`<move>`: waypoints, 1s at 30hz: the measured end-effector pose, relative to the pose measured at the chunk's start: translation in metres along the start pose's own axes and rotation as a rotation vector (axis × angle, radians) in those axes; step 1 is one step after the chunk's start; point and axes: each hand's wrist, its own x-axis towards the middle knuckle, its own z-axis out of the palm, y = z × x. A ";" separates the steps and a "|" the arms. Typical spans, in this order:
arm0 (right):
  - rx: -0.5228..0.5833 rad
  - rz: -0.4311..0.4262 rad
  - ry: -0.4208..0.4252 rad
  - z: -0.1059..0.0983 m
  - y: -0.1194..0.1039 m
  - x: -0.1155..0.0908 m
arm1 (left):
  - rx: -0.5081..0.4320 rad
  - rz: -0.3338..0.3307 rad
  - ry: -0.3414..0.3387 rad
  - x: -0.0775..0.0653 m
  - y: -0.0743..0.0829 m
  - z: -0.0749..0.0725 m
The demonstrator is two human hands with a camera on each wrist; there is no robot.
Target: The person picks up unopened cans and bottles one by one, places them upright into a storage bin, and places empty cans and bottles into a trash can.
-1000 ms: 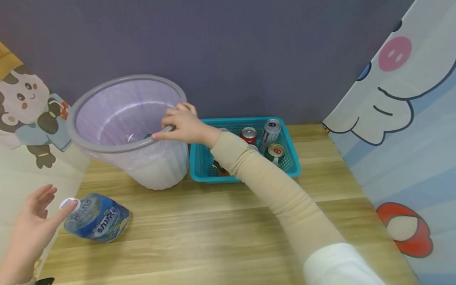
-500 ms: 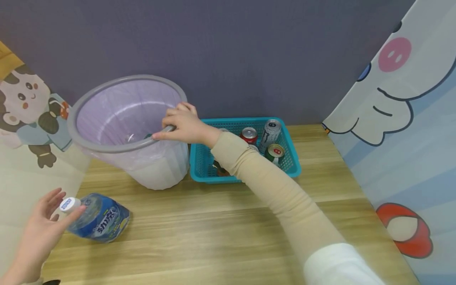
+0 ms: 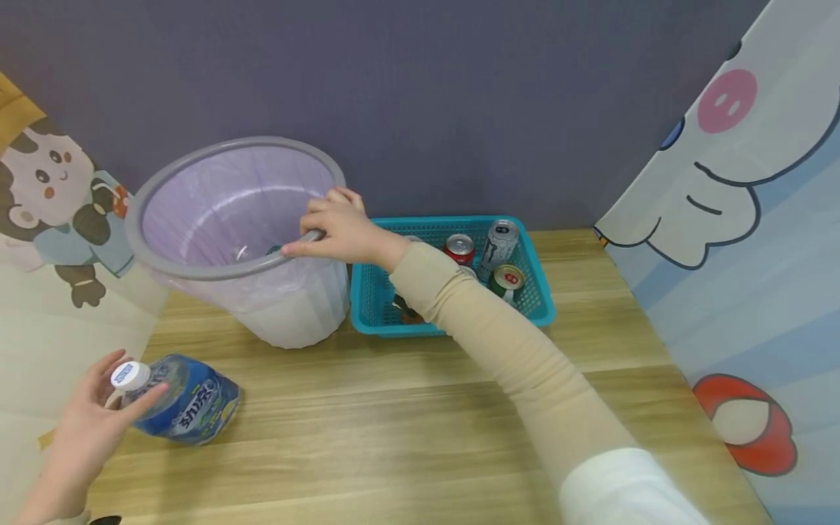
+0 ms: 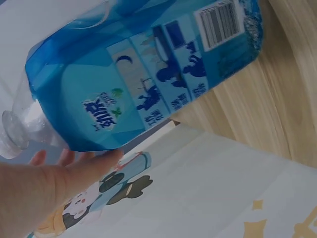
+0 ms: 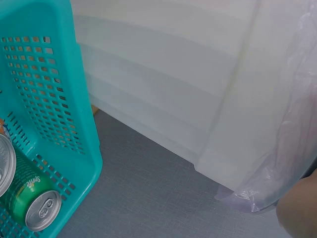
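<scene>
A big plastic bottle (image 3: 190, 401) with a blue label, clear neck and white cap stands on the wooden table at the left. Beside its neck is my left hand (image 3: 92, 419), thumb straight and fingers spread around the upper part. In the left wrist view the thumb lies along the bottle's (image 4: 94, 99) shoulder; whether it touches is unclear. My right hand (image 3: 337, 226) grips the grey rim of a white trash bin (image 3: 289, 313) lined with a pale purple bag. Something clear and something green lie in the bin, mostly hidden.
Right of the bin sits a teal plastic basket (image 3: 541, 292) holding several drink cans, among them a red can (image 3: 459, 249), a silver can (image 3: 499, 248) and a green Sprite can (image 5: 29, 191). My right forearm crosses over it. Cartoon-printed panels flank the table; a dark grey wall stands behind.
My left hand has moved right and closer around the bottle's neck. The bottle, the bin and my right hand have stayed in place.
</scene>
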 end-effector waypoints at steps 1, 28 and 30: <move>0.001 0.001 0.000 0.000 0.000 0.000 | 0.008 0.003 -0.006 0.000 0.000 0.001; 0.010 0.000 0.006 0.001 0.000 -0.001 | 0.198 0.004 -0.113 0.006 -0.014 0.001; 0.010 0.002 0.005 0.000 0.000 -0.001 | 0.208 0.008 -0.118 0.006 -0.014 0.002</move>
